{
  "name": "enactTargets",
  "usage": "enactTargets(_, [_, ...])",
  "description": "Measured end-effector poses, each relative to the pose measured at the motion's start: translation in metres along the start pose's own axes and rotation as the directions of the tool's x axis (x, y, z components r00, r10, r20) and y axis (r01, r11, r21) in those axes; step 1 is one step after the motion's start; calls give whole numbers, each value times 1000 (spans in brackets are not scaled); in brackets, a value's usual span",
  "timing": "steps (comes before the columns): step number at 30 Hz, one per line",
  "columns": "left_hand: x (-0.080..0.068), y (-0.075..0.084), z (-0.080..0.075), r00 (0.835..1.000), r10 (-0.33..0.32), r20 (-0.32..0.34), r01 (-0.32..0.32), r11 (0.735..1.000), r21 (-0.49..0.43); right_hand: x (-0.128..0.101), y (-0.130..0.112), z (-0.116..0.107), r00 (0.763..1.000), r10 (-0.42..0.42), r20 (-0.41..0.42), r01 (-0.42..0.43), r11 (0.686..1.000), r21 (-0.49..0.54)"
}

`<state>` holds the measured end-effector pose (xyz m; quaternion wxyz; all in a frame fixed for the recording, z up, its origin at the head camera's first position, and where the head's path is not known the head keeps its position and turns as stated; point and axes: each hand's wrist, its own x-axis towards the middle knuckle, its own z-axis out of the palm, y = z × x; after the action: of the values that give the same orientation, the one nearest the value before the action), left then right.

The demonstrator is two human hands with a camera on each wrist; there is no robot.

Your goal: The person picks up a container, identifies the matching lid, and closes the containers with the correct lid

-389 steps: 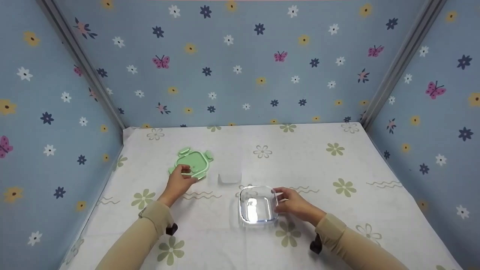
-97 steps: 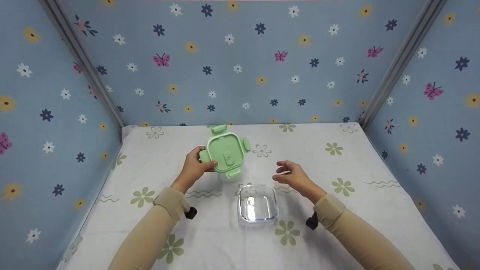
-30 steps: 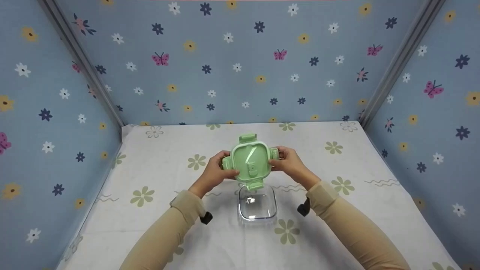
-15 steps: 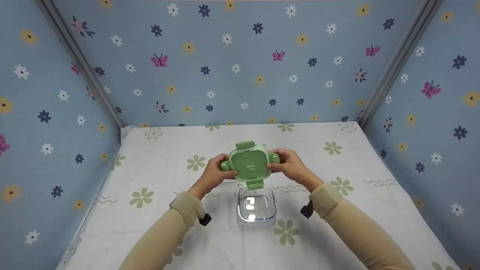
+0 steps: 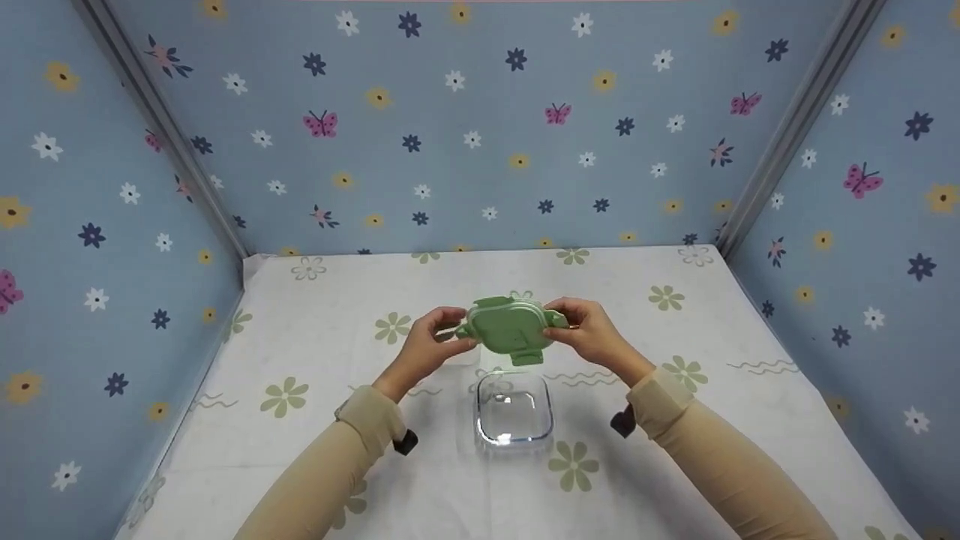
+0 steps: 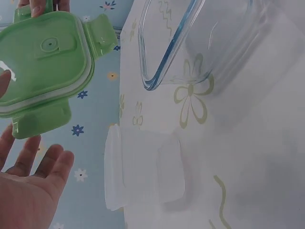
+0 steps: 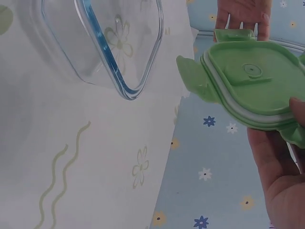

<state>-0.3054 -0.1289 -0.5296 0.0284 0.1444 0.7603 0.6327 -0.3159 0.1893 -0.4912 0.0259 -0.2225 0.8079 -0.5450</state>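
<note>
Green rounded-square plastic lid (image 5: 510,328) between both hands, tilted, clear of the cloth; left hand (image 5: 424,349) holds its left flap, thumb and fingers either side, fingers fairly spread in left wrist view; right hand (image 5: 598,339) pinches right flap, thumb on the face. Clear rounded-square glass container (image 5: 514,439) sits nearer the person on white floral-print cloth (image 5: 420,487), untouched; translucent white box-like item (image 6: 170,169) beside it

One green lid (image 5: 510,328) bears four latches (image 5: 527,358); one clear container (image 5: 514,412); one translucent box (image 6: 145,168); two sleeves (image 5: 322,465); three walls (image 5: 465,180); two posts (image 5: 165,127).
</note>
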Motion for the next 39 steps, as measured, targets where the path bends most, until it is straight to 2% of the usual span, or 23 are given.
enactTargets(7, [-5, 6, -2, 1000, 19, -25, -17, 997, 76, -7, -3, 2, 993, -112, -39, 105, 984, -146])
enactTargets(13, [-7, 13, 0, 999, 39, -27, -36, 994, 105, -12, -6, 5, 969, -239, -58, 211, 931, -299])
enactTargets(19, [-8, 17, 1, 999, -43, -9, 43, 997, 60, -16, -5, 9, 922, -384, -47, 330, 844, -423])
enactTargets(24, [-8, 18, 3, 993, -118, -1, 118, 992, -48, -17, -3, 12, 888, -457, -46, 377, 783, -495])
enactTargets(27, [-7, 20, 5, 984, -181, 5, 180, 977, -118, -18, -2, 13, 864, -501, -35, 409, 743, -530])
enactTargets(32, [-7, 24, 9, 960, -276, 42, 279, 944, -176, -19, -3, 17, 823, -568, -20, 454, 677, -579])
enactTargets(35, [-6, 25, 12, 951, -297, 83, 308, 931, -197, -20, -2, 20, 797, -605, 1, 482, 634, -605])
enactTargets(39, [-5, 26, 16, 945, -303, 127, 325, 919, -222, -20, 1, 23, 743, -669, 38, 522, 543, -657])
